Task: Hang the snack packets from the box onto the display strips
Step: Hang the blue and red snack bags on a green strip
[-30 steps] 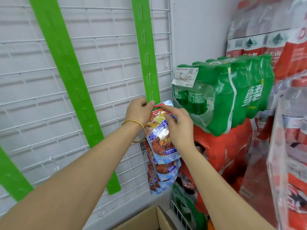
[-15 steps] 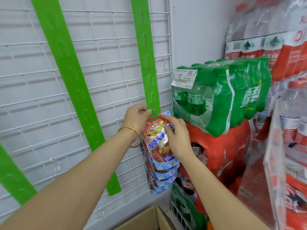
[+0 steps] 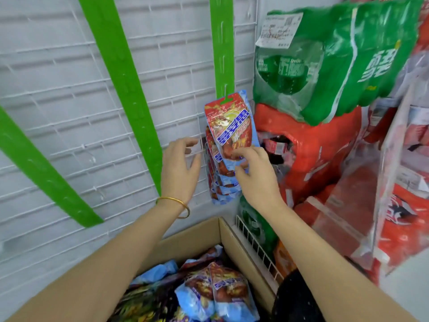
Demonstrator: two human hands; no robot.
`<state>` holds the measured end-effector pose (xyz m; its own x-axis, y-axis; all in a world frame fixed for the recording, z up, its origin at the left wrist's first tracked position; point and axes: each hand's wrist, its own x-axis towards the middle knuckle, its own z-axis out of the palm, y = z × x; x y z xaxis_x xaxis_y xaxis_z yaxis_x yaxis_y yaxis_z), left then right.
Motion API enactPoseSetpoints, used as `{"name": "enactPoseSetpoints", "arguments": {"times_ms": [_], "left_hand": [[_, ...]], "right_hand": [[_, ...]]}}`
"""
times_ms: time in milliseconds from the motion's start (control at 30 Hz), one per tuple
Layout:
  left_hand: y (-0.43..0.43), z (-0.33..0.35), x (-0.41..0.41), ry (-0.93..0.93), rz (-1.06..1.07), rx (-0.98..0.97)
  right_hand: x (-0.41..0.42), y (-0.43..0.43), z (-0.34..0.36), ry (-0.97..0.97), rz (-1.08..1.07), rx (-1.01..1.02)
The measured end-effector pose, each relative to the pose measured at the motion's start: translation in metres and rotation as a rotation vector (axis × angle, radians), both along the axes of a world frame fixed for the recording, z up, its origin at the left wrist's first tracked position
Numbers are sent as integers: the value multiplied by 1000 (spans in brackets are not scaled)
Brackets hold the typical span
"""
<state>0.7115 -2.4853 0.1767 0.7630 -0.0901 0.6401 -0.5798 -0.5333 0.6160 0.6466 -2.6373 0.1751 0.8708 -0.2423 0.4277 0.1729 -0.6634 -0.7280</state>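
The left grip hovers in front of the white wire grid panel, just left of the hanging packets. Its fingers are loosely curled and released, holding nothing, and a thin gold bangle circles the wrist. The right grip reaches in from the right with bent fingers. Its fingertips touch the lower edge of the red and blue foil snack packet. Motion blur hides whether they pinch that edge or only rest on it.

That packet hangs by its top tab from the lower end of the green plastic display strip. It overlaps a column of matching hung packets below it. Beneath the forearms stands the open brown cardboard box, with more loose snack packets inside.

Half a second ago both grips were up at the packet's top edge, by the strip's hook, the left pinching there. Now both sit lower, the left has let go, and the packet hangs from the strip. The view has tipped downward, so the box's contents show.
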Motion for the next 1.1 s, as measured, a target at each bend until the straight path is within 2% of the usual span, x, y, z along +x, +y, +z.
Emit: {"name": "enactPoseSetpoints", "arguments": {"times_ms": [100,167,300,367,433,533,633,733,900,1100], "left_hand": [[17,-73,-26,298,2,86],[25,-114,-39,568,9,191],[23,-175,-64,1032,-66,695],[15,-193,-73,1104,-64,894],[5,-203,-78,1067,-26,1018],[-10,-205,-82,997,-2,1095],[-13,-200,-83,1053,66,936],[-14,-191,-78,1149,117,608],[-10,-158,-74,1441,-53,-63],[20,-84,-58,1385,-348,-228]], "right_hand": [[-1,9,-21,383,160,238],[4,8,-29,462,163,205],[10,12,-33,513,173,168],[11,17,-30,526,199,173],[11,20,-30,533,233,199],[11,21,-30,539,261,232],[11,18,-29,550,246,259],[12,13,-27,551,248,238],[14,8,-29,567,241,156],[15,10,-29,592,200,17]]}}
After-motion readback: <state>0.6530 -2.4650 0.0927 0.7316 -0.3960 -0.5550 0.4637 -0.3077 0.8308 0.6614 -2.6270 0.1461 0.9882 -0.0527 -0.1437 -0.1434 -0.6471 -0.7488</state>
